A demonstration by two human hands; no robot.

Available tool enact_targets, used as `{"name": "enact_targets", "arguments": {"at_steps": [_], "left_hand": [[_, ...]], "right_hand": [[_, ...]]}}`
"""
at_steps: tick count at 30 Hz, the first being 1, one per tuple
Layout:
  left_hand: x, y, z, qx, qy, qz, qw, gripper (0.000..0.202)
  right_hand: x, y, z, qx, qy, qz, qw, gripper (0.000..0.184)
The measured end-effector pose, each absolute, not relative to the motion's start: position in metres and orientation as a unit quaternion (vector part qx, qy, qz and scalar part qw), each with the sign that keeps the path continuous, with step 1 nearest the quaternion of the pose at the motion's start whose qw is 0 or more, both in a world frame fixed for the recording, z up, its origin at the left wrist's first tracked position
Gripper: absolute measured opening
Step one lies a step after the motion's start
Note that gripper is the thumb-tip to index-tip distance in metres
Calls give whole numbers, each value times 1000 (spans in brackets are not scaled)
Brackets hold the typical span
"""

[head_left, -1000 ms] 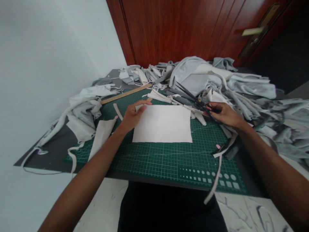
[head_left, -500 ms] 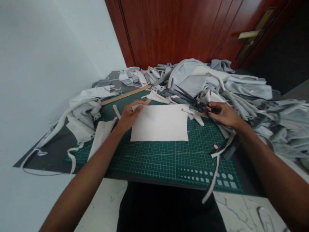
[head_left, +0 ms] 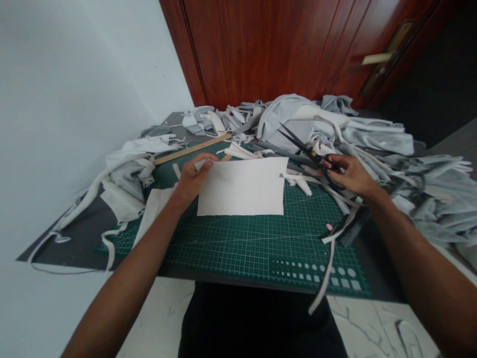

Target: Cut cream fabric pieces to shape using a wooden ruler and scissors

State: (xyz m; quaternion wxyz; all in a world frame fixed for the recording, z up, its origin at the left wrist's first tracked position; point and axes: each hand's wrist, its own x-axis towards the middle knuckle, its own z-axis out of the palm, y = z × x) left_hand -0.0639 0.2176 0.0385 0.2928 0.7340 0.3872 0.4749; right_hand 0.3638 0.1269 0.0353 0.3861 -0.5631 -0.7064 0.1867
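Observation:
A white rectangular piece of fabric point(head_left: 242, 188) lies flat on the green cutting mat point(head_left: 242, 243). My left hand point(head_left: 193, 176) pinches its upper left corner, fingers curled over the edge. My right hand point(head_left: 350, 175) grips the handles of black scissors point(head_left: 305, 146), whose blades are apart and point up-left over the scrap pile, just right of the sheet's upper right corner.
Grey and white fabric scraps point(head_left: 335, 129) are heaped along the back and right of the table. A wooden ruler point(head_left: 190, 149) lies at the mat's back left. Strips point(head_left: 328, 271) hang over the front edge. A red-brown door point(head_left: 283, 44) stands behind, a white wall on the left.
My right hand has lifted the scissors off the pile and the blades have opened. The left hand has curled tighter on the sheet's corner. The view shifted slightly.

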Motion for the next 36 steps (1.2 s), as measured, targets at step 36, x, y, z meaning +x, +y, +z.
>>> {"name": "enact_targets", "arguments": {"at_steps": [36], "left_hand": [[-111,231,71,787,401,462,84,39]], "right_hand": [[365,135,16,-540,-719,218,379,34]]}}
